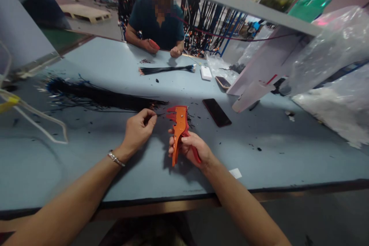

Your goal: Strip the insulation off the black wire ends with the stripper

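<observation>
My right hand is wrapped round the handles of an orange and red wire stripper, whose jaws point left and are apart. My left hand pinches the end of a thin black wire between thumb and fingertips. The wire's tip sits just left of the stripper's jaws. Behind my left hand lies a long bundle of black wires, with blue and metal ends at the far left. Small dark offcuts are scattered right beside the stripper's head.
A dark phone lies right of the stripper. Farther back are a smaller wire bundle, a white box and another phone. A co-worker sits across the table holding a red tool. White cord loops at left; plastic bags fill the right.
</observation>
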{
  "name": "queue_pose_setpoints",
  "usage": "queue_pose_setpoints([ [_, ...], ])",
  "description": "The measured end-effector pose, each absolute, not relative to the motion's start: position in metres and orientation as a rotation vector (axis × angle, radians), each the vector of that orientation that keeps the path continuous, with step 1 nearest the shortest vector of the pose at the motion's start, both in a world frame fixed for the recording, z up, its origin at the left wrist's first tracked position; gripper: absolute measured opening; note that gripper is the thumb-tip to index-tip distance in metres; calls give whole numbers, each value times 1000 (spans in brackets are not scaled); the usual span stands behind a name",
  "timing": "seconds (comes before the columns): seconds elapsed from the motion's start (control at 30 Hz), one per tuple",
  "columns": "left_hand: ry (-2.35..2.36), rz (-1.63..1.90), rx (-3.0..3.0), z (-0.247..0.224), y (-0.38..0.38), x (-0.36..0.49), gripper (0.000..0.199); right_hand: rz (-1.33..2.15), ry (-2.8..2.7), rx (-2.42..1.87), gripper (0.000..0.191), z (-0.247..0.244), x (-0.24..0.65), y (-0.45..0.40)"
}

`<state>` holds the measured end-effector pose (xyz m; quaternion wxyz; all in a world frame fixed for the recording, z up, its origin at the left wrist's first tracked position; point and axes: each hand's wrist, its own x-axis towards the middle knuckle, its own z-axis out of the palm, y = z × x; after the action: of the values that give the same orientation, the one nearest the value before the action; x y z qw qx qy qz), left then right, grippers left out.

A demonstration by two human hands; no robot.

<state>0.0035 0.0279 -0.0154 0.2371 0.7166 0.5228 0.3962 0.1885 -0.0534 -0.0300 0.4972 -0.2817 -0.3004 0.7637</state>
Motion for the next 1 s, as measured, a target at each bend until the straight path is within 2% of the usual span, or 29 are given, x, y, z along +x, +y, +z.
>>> queue_pose_setpoints([
  [0.53,1460,1192,2025,-11,16,2,20,1720,-896,-854,37,-27,191,-59],
  [0.83,1277,1108,1570,-8,26,-2,21,1879,-840,-668,39,-20,203,-58],
  [1.0,1198,1069,1535,-7,26,-2,23,1925,-835,-664,43,-22,203,-59],
])
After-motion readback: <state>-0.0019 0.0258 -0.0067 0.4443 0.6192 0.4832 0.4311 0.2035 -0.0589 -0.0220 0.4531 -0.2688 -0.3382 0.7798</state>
